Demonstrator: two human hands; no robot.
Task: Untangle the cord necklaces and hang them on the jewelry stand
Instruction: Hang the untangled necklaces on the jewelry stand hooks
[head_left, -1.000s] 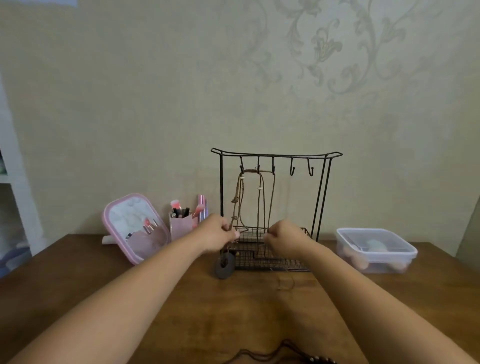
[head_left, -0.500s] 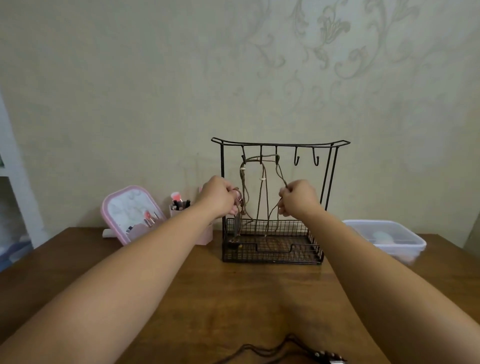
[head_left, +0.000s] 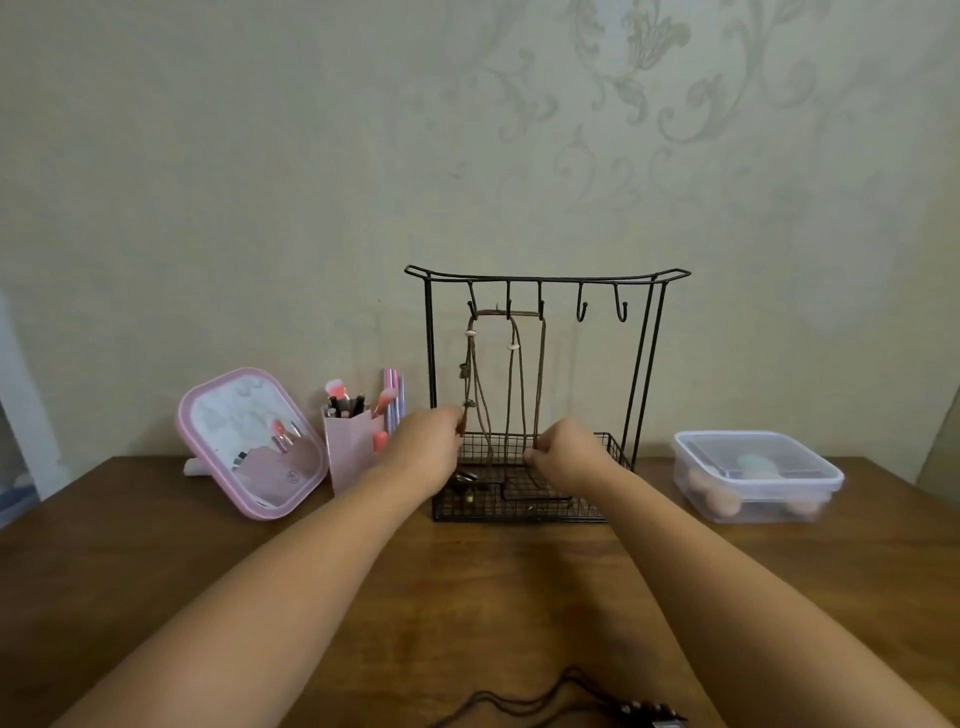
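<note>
A black wire jewelry stand (head_left: 644, 353) with hooks and a mesh basket stands at the back of the wooden table. Brown cord necklaces (head_left: 511, 374) with small pale beads hang from its left hooks down into the basket. My left hand (head_left: 428, 447) pinches the leftmost cord low down, just above the basket rim. My right hand (head_left: 569, 452) pinches the rightmost hanging cord at about the same height. Another dark cord necklace (head_left: 571, 706) with dark beads lies on the table at the near edge, between my forearms.
A pink-framed mirror (head_left: 249, 441) leans at the left, next to a pink cup (head_left: 348, 452) of makeup brushes. A clear lidded plastic box (head_left: 756, 475) sits right of the stand. The wooden table (head_left: 493, 597) ends at a patterned wall.
Both hands have dropped from mid-height on the hanging cords to just above the basket, still pinching them. The cords now hang straighter.
</note>
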